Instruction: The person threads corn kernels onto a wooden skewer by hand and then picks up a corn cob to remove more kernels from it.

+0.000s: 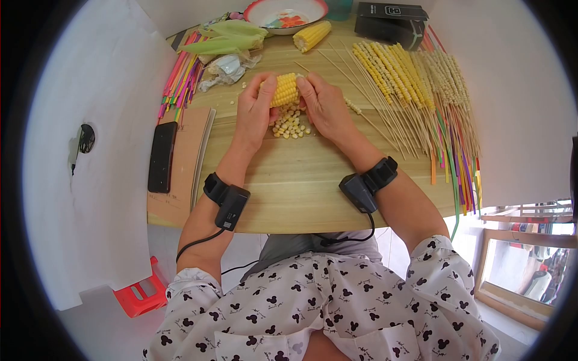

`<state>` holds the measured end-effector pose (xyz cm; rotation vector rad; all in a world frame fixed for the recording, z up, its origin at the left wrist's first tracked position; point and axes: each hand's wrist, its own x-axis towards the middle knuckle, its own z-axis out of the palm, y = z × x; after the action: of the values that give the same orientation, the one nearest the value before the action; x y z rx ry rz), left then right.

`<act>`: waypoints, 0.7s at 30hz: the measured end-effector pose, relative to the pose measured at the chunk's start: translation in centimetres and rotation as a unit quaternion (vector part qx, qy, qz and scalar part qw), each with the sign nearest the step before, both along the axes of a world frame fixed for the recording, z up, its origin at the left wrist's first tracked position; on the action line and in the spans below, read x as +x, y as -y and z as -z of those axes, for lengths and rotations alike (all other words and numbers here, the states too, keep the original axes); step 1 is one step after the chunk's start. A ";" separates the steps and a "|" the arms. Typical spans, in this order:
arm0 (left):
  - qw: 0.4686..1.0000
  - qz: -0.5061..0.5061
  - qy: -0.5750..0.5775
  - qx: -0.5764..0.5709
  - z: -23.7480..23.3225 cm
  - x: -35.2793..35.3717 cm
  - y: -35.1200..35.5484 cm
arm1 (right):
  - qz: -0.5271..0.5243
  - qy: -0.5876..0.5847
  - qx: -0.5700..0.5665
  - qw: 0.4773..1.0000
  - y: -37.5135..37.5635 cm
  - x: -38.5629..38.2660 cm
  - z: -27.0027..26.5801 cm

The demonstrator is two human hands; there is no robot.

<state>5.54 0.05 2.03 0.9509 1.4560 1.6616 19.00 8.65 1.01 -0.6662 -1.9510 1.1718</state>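
Observation:
Between my two hands is a yellow corn cob (pixel 285 90), held level above the wooden table (pixel 283 180). My left hand (pixel 254 111) wraps round its left end, thumb on top. Gripping the right end is my right hand (pixel 325 105), its thumb pressed against the kernels. Right below the cob lies a small heap of loose corn kernels (pixel 291 125). Just right of my right hand, a thin stick with a few kernels threaded on it (pixel 353 106) rests on the table.
Kernel-threaded skewers (pixel 391 72) fan out at right, beside colourful strips (pixel 463 174). At the back are another corn cob (pixel 313 36), an enamel dish (pixel 286 13), a black box (pixel 391 24) and husks (pixel 232 37). A phone (pixel 162 157) lies on a notebook (pixel 188 174) at left.

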 end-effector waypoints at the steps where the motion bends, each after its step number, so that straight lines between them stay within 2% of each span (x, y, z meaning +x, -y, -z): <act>1: 1.000 0.000 0.000 0.000 0.0 0.0 0.0 | 0.003 0.003 0.022 1.000 0.0 0.0 0.1; 8: 1.000 0.007 0.002 0.004 0.2 -0.2 0.0 | 0.004 0.015 0.080 0.997 -0.2 -0.2 0.4; 11: 1.000 0.011 0.014 0.003 0.1 -0.2 0.0 | -0.003 0.028 0.072 0.997 0.0 0.0 0.0; 16: 0.999 0.015 0.033 0.010 0.1 -0.2 0.1 | -0.015 0.030 -0.011 0.999 0.1 0.2 -0.5; 21: 1.000 -0.006 -0.004 0.016 -0.1 0.1 0.0 | -0.022 -0.008 -0.022 0.999 -0.2 0.2 0.1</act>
<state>5.66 0.03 2.14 0.9704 1.4465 1.6958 19.19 8.84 0.88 -0.6383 -1.9396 1.2468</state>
